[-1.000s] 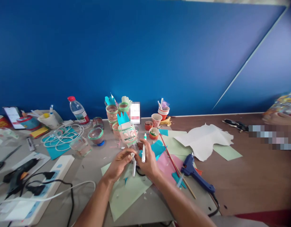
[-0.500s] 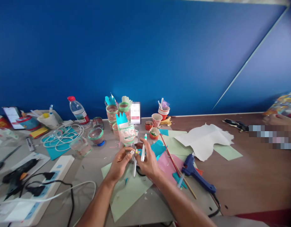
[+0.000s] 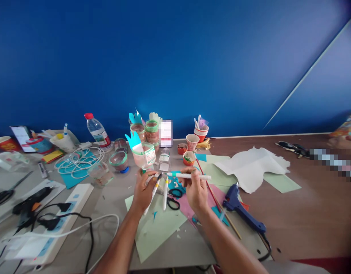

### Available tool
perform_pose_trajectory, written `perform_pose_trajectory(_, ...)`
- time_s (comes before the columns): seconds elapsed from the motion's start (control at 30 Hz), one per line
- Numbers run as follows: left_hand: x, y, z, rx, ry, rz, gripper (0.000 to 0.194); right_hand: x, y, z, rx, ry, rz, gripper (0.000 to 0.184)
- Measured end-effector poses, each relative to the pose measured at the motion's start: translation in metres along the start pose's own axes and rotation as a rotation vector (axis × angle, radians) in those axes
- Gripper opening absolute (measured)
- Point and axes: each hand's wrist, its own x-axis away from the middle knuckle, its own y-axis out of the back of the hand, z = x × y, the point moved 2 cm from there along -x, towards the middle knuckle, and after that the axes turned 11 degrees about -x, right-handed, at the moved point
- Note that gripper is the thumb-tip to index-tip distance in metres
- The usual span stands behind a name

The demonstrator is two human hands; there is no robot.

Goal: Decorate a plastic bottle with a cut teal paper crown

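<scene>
My left hand (image 3: 143,192) is closed around the narrow lower end of a cut plastic bottle top (image 3: 143,155), which has a blue jagged paper piece (image 3: 133,140) on its rim. Against the thumb lies a white marker with a yellow band (image 3: 154,195); whether it is gripped I cannot tell. My right hand (image 3: 196,188) is closed on a white marker with a teal band (image 3: 202,177), held nearly level, its tip end towards the left hand. Between the hands, another yellow-banded marker (image 3: 165,196) rests on green paper (image 3: 158,232) beside black-handled scissors (image 3: 173,204).
A blue glue gun (image 3: 243,213) and a red stick (image 3: 211,188) lie to the right, with crumpled white paper (image 3: 249,167) beyond. Decorated cups (image 3: 151,131) stand behind. On the left are a power strip (image 3: 67,213), cables and a water bottle (image 3: 98,131). Another person's hand (image 3: 342,141) shows far right.
The bottle top has moved left and tilted with my left hand. My right hand has shifted right, turning its marker from upright to nearly level. The scissors are now more visible.
</scene>
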Motion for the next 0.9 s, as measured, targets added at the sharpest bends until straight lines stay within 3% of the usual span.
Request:
perform_pose_trajectory(0.3,0.005,-0.004,-0.005,-0.138,-0.138,0.012,0.019,-0.004,-0.004,0.004,0.099,-0.019,0.039,0.047)
perform_pose_trajectory(0.9,0.008,-0.005,-0.012,-0.221,-0.224,0.009,0.021,-0.003,-0.008,0.0,0.124,-0.05,0.104,0.048)
